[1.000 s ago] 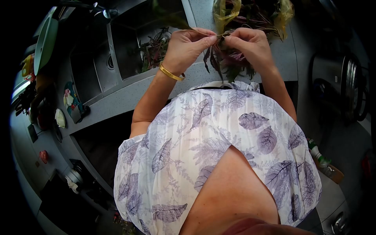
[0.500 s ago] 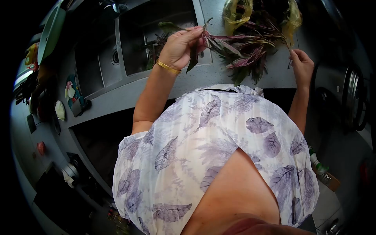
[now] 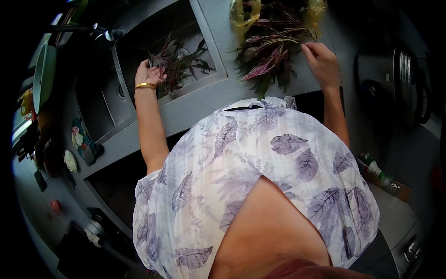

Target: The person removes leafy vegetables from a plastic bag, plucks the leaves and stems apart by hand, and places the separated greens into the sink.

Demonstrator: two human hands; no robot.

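Your L hand (image 3: 151, 74) is over the sink (image 3: 200, 85), at the near L side of the purple-green leaves (image 3: 174, 65) lying inside the R basin. Its fingers stand apart & are bent loosely, w/ the palm turned partly toward the leaves; it isn't clamped on anything I can see. Whether the fingertips touch a leaf, I cannot tell exactly. A gold bangle (image 3: 145, 85) sits on your L wrist.

Your R hand (image 3: 307, 49) is on the other side, above the counter (image 3: 181, 114), just beside the cut ends of the stems (image 3: 281, 38). Thumb & index finger are close to each other, but I cannot tell if they pinch a stem or not.

These stems belong to the leafy bunch (image 3: 265, 67), which lies on the counter to the R of the sink, its leaf tips pointing toward you & to the L. The yellow plastic bag (image 3: 245, 16) is at the bunch's far end, w/ one part on each side of it.

Farther L of your L hand is the 2nd basin (image 3: 100, 95), w/ a round drain (image 3: 121, 91); the faucet (image 3: 104, 33) is behind, approx. btwn both basins.
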